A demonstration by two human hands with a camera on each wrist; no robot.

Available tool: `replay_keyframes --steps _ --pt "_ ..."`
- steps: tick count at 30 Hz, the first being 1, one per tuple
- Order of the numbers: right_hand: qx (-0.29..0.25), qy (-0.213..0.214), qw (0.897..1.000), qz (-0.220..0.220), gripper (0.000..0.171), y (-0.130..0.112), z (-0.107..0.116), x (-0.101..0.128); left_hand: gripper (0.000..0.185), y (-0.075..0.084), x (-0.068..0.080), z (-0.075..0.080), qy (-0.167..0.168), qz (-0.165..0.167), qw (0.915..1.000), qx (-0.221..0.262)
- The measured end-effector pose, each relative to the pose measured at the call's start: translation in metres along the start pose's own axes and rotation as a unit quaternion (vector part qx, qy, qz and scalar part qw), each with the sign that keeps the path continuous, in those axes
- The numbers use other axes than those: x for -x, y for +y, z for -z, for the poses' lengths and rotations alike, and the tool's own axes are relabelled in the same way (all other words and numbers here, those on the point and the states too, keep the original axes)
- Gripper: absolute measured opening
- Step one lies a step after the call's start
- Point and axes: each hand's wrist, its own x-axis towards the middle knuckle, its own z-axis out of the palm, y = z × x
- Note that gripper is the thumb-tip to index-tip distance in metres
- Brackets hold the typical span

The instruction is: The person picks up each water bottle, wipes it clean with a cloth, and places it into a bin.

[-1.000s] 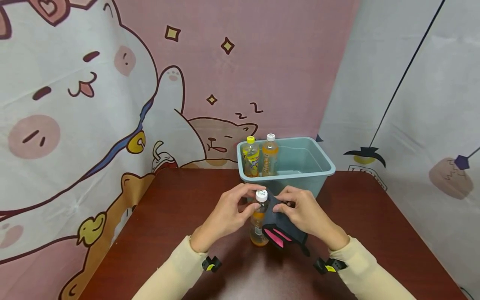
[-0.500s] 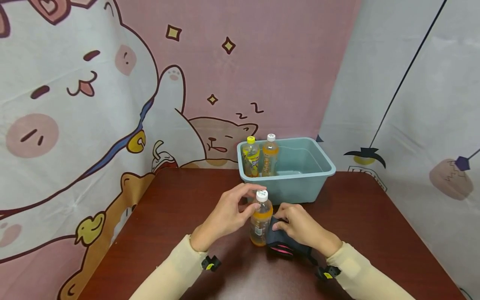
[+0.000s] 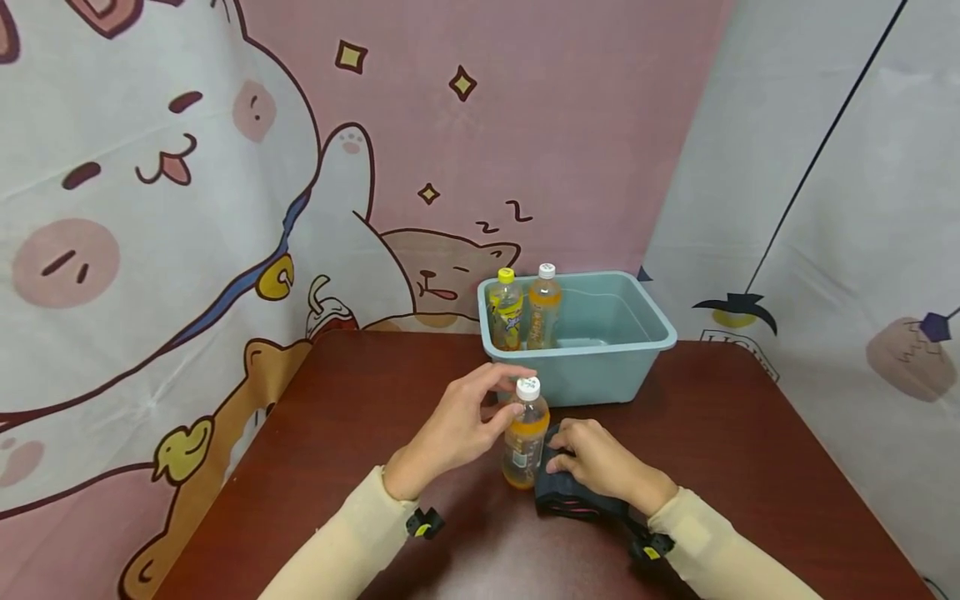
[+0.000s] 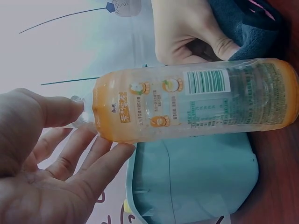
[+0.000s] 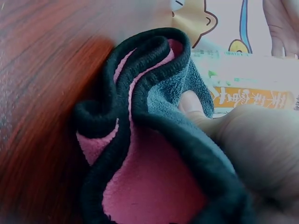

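Nearest, the right hand [image 3: 596, 462] grips a dark cloth w/ pink lining [image 3: 570, 496], bunched on the counter [image 3: 337, 450] and pressed to the lower side of an upright orange drink bottle [image 3: 523, 442]. Left hand [image 3: 461, 429] pinches the bottle's neck just under its white cap [image 3: 528, 387], thumb & fingertips curled round it. Beyond, a blue-green bin [image 3: 600, 367] stands close behind the bottle; inside, at its left end, a yellow-capped bottle [image 3: 507, 308] & a white-capped bottle [image 3: 543, 305].

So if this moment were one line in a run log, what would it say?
left hand: fingers pinch bottle at cap | right hand: presses dark cloth to bottle base | bin: two bottles inside
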Motion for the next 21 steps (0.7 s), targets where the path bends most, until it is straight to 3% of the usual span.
replay_keyframes --steps 9,21 --pt "-0.027 0.009 1.0 -0.006 0.017 -0.004 0.007 0.0 0.053 0.002 0.0 0.0 -0.001 0.008 1.0 0.004" --pt "-0.054 0.077 0.996 -0.002 0.016 -0.021 0.038 -0.001 0.054 -0.001 0.0 0.0 -0.002 0.006 1.0 0.006"
